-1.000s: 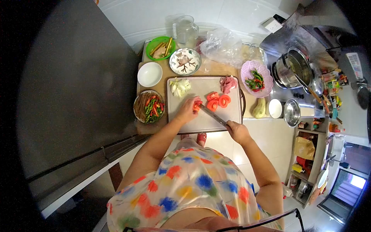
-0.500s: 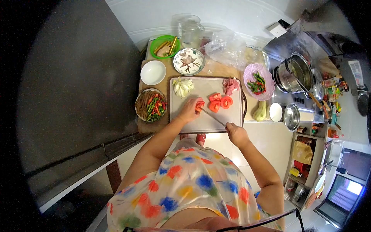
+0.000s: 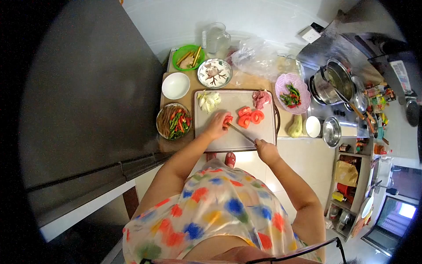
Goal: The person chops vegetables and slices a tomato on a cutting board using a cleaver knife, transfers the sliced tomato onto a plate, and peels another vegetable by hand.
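Note:
On the cutting board, my left hand is closed around a piece of tomato. My right hand grips the handle of a knife, and its blade tip reaches the tomato under my left fingers. Cut tomato pieces lie to the right of that hand. A pile of pale, sliced vegetable sits at the board's upper left. Raw pink meat rests at its upper right corner.
Left of the board stand a white bowl and a plate of brown strips and sliced peppers. Behind are a green basket and a patterned plate. To the right are a pink plate, a pale green gourd and a pot.
The view has shifted slightly. Both hands stay at nearly the same spot on the board, with the knife tip still at the held tomato.

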Demonstrator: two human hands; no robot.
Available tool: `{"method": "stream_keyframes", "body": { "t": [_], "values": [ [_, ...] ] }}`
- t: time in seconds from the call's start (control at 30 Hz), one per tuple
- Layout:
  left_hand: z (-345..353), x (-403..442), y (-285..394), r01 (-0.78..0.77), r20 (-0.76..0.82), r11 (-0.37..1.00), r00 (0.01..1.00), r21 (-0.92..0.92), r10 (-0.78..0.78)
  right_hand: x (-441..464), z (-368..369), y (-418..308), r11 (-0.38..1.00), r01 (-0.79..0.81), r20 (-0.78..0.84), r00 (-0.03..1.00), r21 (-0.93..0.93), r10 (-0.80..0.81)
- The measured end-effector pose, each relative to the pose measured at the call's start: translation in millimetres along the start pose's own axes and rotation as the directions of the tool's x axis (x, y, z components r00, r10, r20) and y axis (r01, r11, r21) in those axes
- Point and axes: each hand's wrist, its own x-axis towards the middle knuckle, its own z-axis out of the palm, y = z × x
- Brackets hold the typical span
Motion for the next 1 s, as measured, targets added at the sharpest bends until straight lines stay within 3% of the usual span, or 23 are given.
{"method": "stream_keyframes", "body": {
  "t": [0.13, 0.23, 0.33, 0.47, 0.73, 1.0],
  "values": [
    [-7, 2, 16, -0.028, -0.027, 0.997, 0.999, 0.07, 0.03, -7, -22, -1, 0.999, -0.005, -0.049, 0.999, 0.046, 0.007],
    [-13, 5, 41, 0.101, -0.145, 0.982, 0.986, 0.159, -0.078, -20, -31, -7, 0.989, -0.06, -0.09, 0.993, 0.138, 0.073],
    [-1, 3, 33, 0.158, -0.239, 0.978, 0.963, 0.134, -0.123, -28, -27, -13, 0.968, -0.128, -0.07, 0.987, 0.217, 0.146],
    [9, -6, 30, 0.214, -0.212, 0.971, 0.959, 0.105, -0.189, -30, -26, -27, 0.947, -0.217, 0.013, 0.975, 0.238, 0.22],
    [11, -10, 24, 0.21, -0.216, 0.974, 0.958, 0.088, -0.187, -29, -6, -32, 0.95, -0.189, -0.039, 0.978, 0.25, 0.205],
    [6, -7, 33, 0.321, -0.155, 0.942, 0.94, 0.103, -0.303, -24, -4, -34, 0.963, -0.19, -0.02, 0.98, 0.193, 0.197]
  ]
}}
